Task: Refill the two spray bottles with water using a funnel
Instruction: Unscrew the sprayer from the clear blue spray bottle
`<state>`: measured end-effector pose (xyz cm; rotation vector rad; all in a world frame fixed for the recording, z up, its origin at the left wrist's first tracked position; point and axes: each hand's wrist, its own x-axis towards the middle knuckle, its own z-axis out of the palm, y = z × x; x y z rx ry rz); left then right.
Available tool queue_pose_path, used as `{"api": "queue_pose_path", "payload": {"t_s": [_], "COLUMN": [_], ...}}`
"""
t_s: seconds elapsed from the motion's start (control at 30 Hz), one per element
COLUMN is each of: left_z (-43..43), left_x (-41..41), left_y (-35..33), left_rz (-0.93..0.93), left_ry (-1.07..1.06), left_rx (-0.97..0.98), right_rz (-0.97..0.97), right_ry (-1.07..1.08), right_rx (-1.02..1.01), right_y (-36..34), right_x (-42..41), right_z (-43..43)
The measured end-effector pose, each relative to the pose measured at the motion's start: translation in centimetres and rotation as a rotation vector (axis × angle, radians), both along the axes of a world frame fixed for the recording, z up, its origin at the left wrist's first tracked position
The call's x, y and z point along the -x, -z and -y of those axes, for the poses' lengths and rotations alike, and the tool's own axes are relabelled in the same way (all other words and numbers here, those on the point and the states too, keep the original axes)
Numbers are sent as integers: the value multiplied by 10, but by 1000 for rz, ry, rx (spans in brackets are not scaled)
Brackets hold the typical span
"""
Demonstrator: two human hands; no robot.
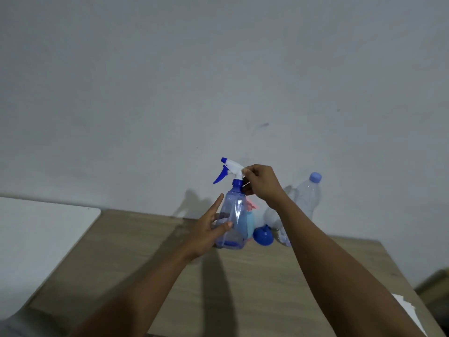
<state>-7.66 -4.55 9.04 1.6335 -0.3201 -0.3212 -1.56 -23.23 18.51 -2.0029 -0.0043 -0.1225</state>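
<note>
Pale grey wall (218,81) fills the upper two thirds of the frame; below it a wood-grain table (243,288) runs across the lower part, with a white rounded-corner surface (36,239) at the left edge and a white sheet of paper (410,312) at the lower right. At centre we see the blue translucent spray bottle (232,222), upright, its base at or just above the tabletop, though we cannot tell which. Its white-and-blue trigger head (230,167) points toward the left of the frame. The left hand (206,232) meets the bottle's body from the left with fingers straight and spread: the thumb lies on the front face, the index finger points upward beside the shoulder, and the other fingers show dimly through the plastic. The right hand (261,186) comes in from the right, its fingers curled, pinching the spray bottle at the back of the trigger head, just above the blue collar. Directly behind stands a second spray bottle (250,222), light blue with a pink top, mostly hidden. Just right of it a blue funnel (263,235) lies on the table. Farther right, near the wall, a clear water bottle (308,198) with a blue cap stands upright.
</note>
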Motion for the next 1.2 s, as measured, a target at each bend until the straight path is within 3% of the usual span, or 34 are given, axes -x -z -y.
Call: {"api": "queue_pose_path", "payload": {"t_s": [0.13, 0.3, 0.5, 0.9, 1.2], "left_z": [13, 26, 39, 43, 40], "left_x": [19, 43, 72, 84, 89], "left_y": [-28, -58, -83, -96, -95], "left_rz": [9, 90, 116, 169, 171], "left_ry": [28, 11, 33, 44, 47], "left_rx": [42, 47, 12, 14, 17], "right_rz": [62, 123, 238, 180, 216], "right_ry": [-15, -185, -110, -200, -158], "right_rx": [-107, -138, -222, -432, -337], "right_y": [-28, -46, -61, -78, -75], "right_x": [32, 70, 89, 109, 112], "right_z": [11, 26, 36, 46, 41]}}
